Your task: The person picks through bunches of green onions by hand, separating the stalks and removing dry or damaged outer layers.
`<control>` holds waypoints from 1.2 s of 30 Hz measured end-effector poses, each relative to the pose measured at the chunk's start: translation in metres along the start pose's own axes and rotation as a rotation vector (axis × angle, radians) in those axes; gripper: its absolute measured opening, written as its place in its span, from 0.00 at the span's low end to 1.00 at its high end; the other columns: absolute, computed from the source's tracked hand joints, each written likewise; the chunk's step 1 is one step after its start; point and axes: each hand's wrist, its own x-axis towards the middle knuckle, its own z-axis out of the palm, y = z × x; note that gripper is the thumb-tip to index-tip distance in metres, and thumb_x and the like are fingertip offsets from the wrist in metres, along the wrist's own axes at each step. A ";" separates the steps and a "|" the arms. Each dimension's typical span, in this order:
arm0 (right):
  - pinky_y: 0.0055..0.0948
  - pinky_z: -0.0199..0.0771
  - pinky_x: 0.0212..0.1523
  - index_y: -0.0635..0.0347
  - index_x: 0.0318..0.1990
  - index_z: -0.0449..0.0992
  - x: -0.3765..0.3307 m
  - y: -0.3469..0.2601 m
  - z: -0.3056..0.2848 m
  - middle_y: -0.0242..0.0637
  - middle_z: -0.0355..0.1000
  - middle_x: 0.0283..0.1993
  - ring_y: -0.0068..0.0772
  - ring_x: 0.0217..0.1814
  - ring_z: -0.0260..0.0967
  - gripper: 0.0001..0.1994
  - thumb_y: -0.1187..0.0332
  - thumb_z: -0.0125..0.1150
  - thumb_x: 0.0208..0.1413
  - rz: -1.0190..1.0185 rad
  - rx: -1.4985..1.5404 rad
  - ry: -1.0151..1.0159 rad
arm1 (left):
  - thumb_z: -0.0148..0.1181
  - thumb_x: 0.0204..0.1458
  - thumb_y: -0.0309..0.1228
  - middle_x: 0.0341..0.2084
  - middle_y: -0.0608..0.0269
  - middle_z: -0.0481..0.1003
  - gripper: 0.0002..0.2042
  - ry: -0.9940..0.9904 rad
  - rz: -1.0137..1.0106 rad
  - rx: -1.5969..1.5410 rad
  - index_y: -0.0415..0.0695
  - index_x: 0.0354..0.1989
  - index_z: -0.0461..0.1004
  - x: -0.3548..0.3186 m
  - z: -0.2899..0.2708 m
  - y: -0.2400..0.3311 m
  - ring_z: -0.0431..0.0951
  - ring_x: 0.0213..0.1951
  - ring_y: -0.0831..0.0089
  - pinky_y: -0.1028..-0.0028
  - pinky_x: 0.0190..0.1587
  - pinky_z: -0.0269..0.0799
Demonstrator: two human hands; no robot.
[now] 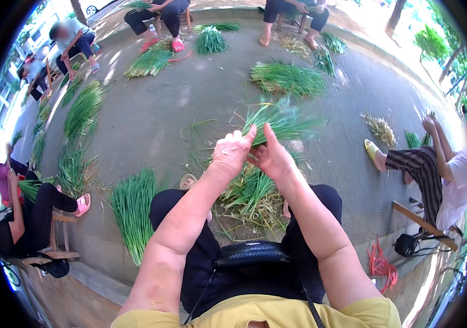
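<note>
Stalk bunch (282,123) above loose pile (250,191); pile on pavement (201,104), between knees (327,201). Large bundle (134,210) just left of left knee. Bundle row (84,109) farther left, along pavement's left side. Wide heap (288,79) beyond stalk bunch, toward far edge. Dry clump (381,130) toward right edge. Tie tangle (382,265) near near-right corner.

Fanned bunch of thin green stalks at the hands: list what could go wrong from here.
1. The fanned bunch of thin green stalks spreads loosely beyond the bare left hand and bare right hand; some could slip out.
2. Dropped stalks might get lost in the tangled green-and-straw-coloured heap below.
3. The long bright-green pile lies beside the black-clad left knee, which could knock it.
</note>
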 end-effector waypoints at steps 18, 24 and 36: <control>0.40 0.74 0.43 0.60 0.38 0.71 -0.012 -0.082 -0.008 0.37 0.72 0.36 0.34 0.39 0.71 0.09 0.71 0.62 0.49 -0.378 0.399 -0.006 | 0.54 0.51 0.51 0.52 0.51 0.65 0.33 0.469 0.027 -1.266 0.40 0.59 0.56 0.021 -0.034 0.015 0.67 0.51 0.66 0.70 0.54 0.57; 0.43 0.74 0.42 0.58 0.36 0.71 -0.013 -0.081 -0.006 0.36 0.72 0.35 0.35 0.37 0.71 0.09 0.70 0.63 0.49 -0.299 0.388 0.049 | 0.33 0.58 0.56 0.41 0.61 0.74 0.31 0.021 -0.130 -1.449 0.40 0.48 0.71 0.027 -0.035 -0.023 0.71 0.47 0.71 0.68 0.53 0.55; 0.38 0.73 0.40 0.58 0.40 0.69 -0.015 -0.070 0.001 0.34 0.71 0.36 0.33 0.37 0.70 0.15 0.64 0.65 0.48 -0.321 0.221 -0.095 | 0.53 0.56 0.36 0.32 0.71 0.72 0.15 -0.333 -0.063 -1.604 0.36 0.45 0.70 0.026 -0.018 -0.005 0.69 0.32 0.85 0.81 0.34 0.67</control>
